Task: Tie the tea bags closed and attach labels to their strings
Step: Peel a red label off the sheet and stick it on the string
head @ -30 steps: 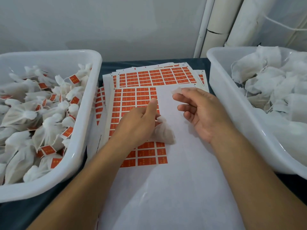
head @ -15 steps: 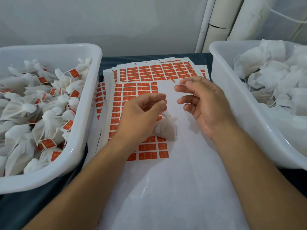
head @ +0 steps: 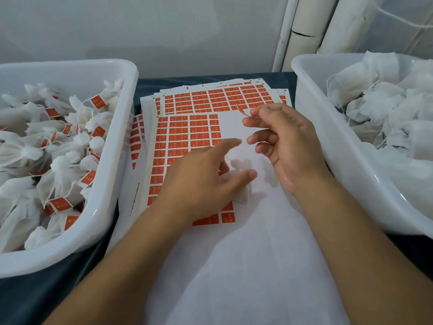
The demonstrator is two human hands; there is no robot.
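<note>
My right hand point(head: 288, 146) pinches a small curled orange label point(head: 243, 112) between thumb and forefinger, above the label sheets point(head: 185, 137). My left hand point(head: 203, 179) hovers just left of it, forefinger and thumb stretched out toward the right hand. Its lower fingers are curled round a white tea bag point(head: 243, 197), which is mostly hidden under the palm. The bag's string is too thin to make out. Both hands are over the peeled white part of the top sheet point(head: 234, 254).
A white bin point(head: 110, 191) on the left holds several tied tea bags with orange labels. A white bin point(head: 328, 160) on the right holds several unlabelled tea bags. More label sheets point(head: 218, 95) are stacked behind. White pipes point(head: 304, 31) stand at the back right.
My left forefinger and thumb have spread apart and reached toward the right hand. The right hand has kept its pinch on the label, which now shows its orange side.
</note>
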